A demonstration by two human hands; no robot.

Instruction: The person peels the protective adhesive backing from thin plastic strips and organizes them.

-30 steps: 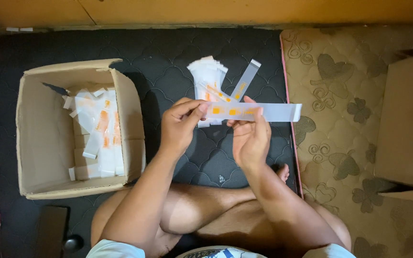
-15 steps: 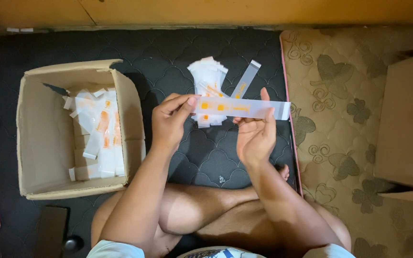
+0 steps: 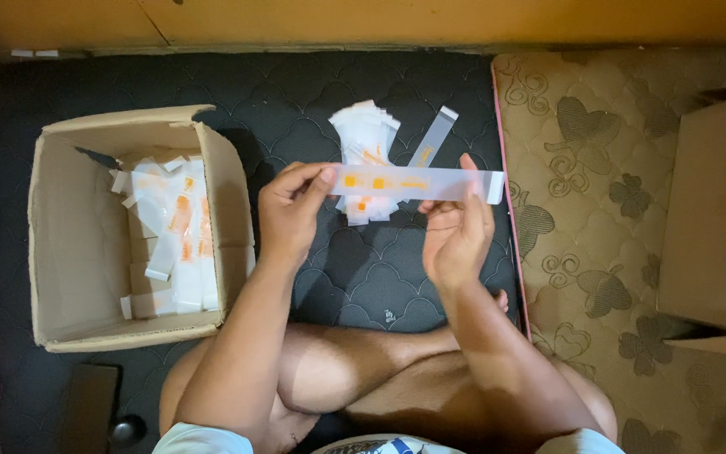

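Black quilted mattress (image 3: 296, 92) underfoot, taken here as landmark. Right of the mattress: beige floral-patterned cushion (image 3: 598, 210), with a plain brown cardboard box (image 3: 716, 219) at its far right edge. On the left part of the mattress: open brown cardboard box (image 3: 69, 252), holding loose white paper strips with orange marks (image 3: 174, 235). Near the top middle of the mattress: fanned pile of white paper strips (image 3: 367, 134), one single pale strip (image 3: 430, 139) lying slanted just beside it. Above the middle of the mattress, held level: long translucent white strip with orange marks (image 3: 418, 182). Left hand (image 3: 291, 210) pinching its left end between thumb and fingers; right hand (image 3: 455, 235) gripping near its right end, thumb up behind. Hands apart, one at each end of the strip.
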